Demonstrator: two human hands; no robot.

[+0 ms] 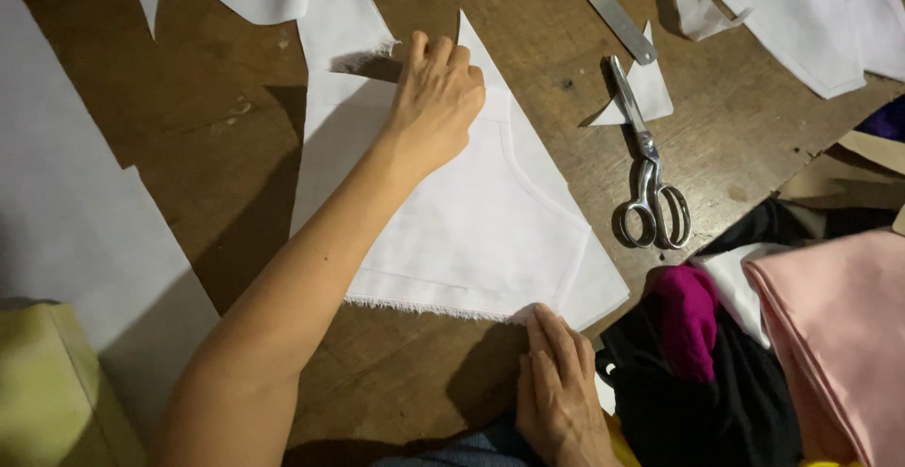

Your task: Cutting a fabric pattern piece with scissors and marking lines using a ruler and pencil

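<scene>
White cloth piece (471, 213) lies flat mid-surface (226, 118) under both my hands. My left hand (436, 99) presses its far corner with curled fingers, grasping nothing; my right hand (558, 393) rests flat, fingers released, on the frayed near edge. If either hand slides unevenly, the stacked layers could shift or pucker. The scissors (649, 170) lie just beside the cloth's right edge.

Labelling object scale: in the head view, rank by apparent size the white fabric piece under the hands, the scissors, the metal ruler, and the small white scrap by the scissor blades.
1. white fabric piece
2. scissors
3. metal ruler, though cut off by the frame edge, so unsure against the scissors
4. small white scrap
</scene>
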